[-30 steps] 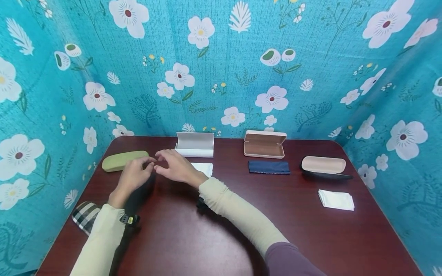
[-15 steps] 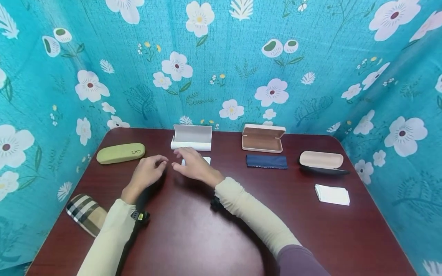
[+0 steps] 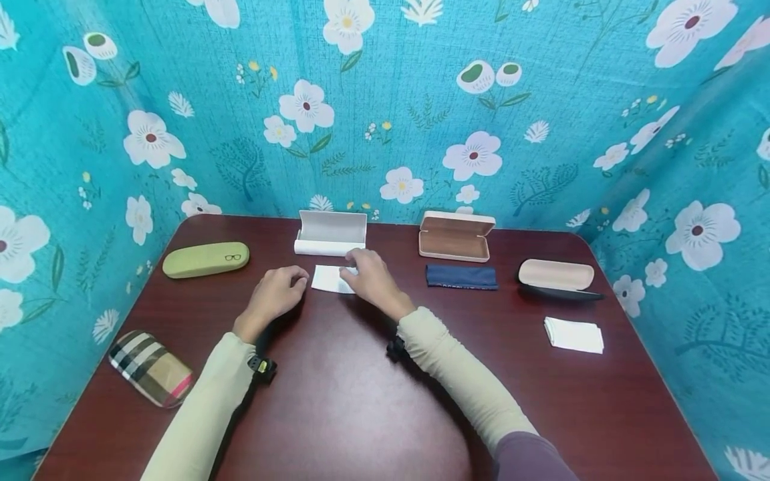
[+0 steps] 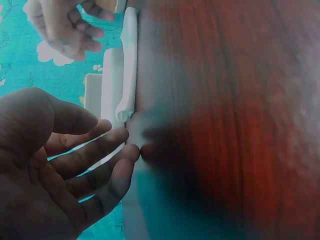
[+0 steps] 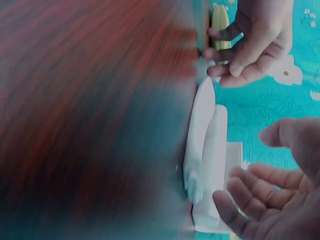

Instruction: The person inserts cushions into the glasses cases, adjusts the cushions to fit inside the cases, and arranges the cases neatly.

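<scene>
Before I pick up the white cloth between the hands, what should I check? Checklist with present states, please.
1. Left hand free: ok, holds nothing.
2. Right hand free: ok, holds nothing, fingers spread apart.
3. White cloth within reach: ok, it appears so; it lies on the table in front of the white case.
4. Whole cloth visible from the head view: not ok, the right hand covers its right end.
5. White case open: ok, lid raised.
6. Contents of the green case: cannot tell, it is closed.
</scene>
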A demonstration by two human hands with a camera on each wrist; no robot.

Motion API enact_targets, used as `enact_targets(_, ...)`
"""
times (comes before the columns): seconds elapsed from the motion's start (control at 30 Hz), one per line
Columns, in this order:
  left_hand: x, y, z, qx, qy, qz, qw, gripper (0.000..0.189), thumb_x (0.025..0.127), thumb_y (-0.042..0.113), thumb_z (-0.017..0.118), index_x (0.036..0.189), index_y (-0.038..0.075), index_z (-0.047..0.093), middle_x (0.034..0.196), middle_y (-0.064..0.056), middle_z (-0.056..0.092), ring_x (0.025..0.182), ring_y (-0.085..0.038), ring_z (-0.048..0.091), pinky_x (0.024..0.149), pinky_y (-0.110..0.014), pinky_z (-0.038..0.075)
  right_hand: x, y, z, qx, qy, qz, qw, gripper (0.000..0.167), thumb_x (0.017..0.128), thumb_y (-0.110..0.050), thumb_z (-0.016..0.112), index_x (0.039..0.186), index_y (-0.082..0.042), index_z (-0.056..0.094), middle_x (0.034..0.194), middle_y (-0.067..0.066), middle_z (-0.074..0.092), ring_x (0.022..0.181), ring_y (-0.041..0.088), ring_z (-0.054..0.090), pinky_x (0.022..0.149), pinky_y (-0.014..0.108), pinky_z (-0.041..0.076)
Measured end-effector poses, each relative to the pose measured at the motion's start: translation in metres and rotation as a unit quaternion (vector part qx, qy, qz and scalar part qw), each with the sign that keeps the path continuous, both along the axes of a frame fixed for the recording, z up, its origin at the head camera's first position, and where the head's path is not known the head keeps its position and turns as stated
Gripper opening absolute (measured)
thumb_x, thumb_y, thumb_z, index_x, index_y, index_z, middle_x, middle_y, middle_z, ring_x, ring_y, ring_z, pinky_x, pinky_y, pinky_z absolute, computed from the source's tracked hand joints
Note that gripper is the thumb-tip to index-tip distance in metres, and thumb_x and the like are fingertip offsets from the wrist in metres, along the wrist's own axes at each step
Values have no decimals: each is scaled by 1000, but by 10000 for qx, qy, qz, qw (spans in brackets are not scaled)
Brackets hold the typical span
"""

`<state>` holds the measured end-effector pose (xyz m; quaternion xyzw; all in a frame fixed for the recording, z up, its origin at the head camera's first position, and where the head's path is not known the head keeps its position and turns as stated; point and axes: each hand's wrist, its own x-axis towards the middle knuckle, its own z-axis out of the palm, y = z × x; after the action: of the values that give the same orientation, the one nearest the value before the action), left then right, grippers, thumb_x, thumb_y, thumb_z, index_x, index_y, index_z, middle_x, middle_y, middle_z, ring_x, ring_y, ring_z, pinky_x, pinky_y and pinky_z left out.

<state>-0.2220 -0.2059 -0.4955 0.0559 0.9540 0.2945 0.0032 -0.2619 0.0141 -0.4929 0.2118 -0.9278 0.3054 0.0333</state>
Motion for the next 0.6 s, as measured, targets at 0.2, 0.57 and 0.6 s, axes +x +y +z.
enact_targets(0.2, -6, 6, -1, -188, -235, 102, 9995, 27, 102, 21, 53, 114, 6, 71, 115, -15, 73, 111, -35, 67, 94, -57, 51, -3, 14, -7, 434, -330, -515, 9972, 23, 94, -18, 65, 106, 1, 67, 100, 15, 69, 94, 28, 63, 87, 41, 53)
enact_targets(0.57, -13, 19, -1, -306, -438, 268, 9982, 25, 98, 18, 50, 98, 5, 72, 102, -14, 71, 93, -31, 66, 81, -52, 53, 1, 13, -15, 878, -523, -801, 9915, 33, 97, -27, 66, 72, -7, 56, 83, 13, 62, 82, 29, 61, 74, 41, 50)
enact_targets(0.6, -14, 21, 0, -305, -434, 302, 9981, 24, 97, 17, 50, 91, 5, 70, 94, -13, 70, 86, -29, 64, 76, -49, 52, 2, 11, -15, 902, -482, -811, 9914, 34, 97, -29, 67, 73, -7, 57, 84, 14, 63, 84, 31, 63, 75, 42, 51)
